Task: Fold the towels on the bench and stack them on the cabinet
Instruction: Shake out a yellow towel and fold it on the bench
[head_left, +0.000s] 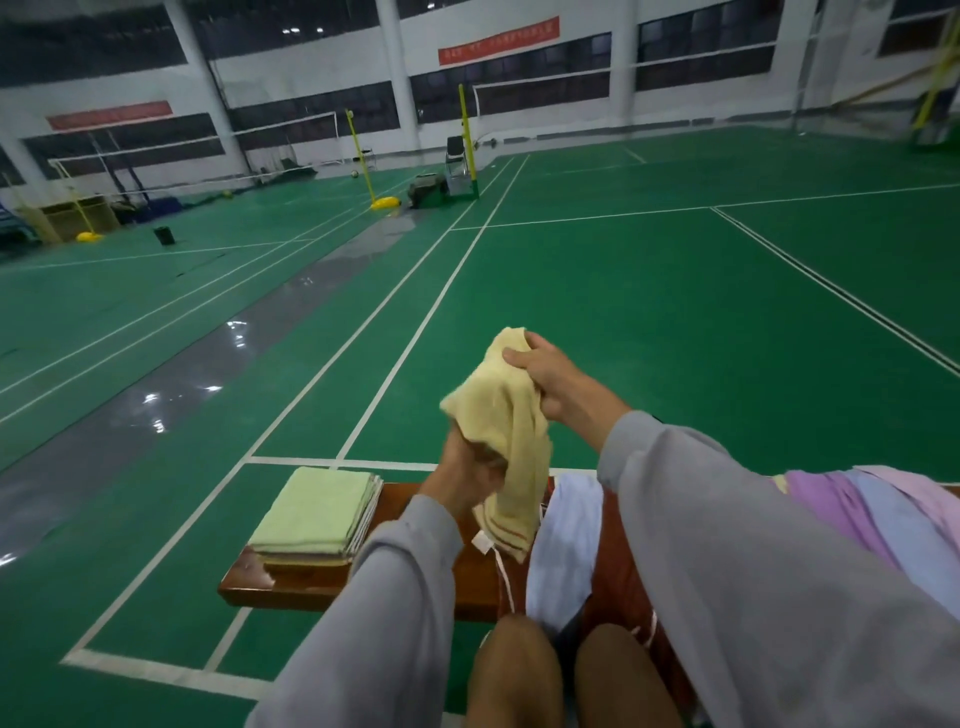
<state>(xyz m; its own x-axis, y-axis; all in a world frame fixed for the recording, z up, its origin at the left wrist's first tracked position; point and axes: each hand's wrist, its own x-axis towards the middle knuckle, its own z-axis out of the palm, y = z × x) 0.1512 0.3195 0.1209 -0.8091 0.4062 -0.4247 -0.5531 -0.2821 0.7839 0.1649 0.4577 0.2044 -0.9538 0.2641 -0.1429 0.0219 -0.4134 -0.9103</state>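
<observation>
A crumpled yellow towel (511, 431) with red stripes at its lower end hangs in the air above the wooden bench (405, 577). My right hand (550, 379) pinches its top edge. Lower down, my left hand (462, 478) grips a bunched part of the same towel. A stack of folded towels (317, 514), light green on top, lies on the bench's left end. A pale blue towel (566, 545) lies unfolded on the bench under my right arm. Purple, blue and pink towels (872, 514) are heaped at the right.
The bench stands on a green badminton court floor (623, 322) with white lines. My bare knees (524, 670) are at the bottom of the view. Net posts with yellow bases (385, 202) and a chair (460, 166) stand far off.
</observation>
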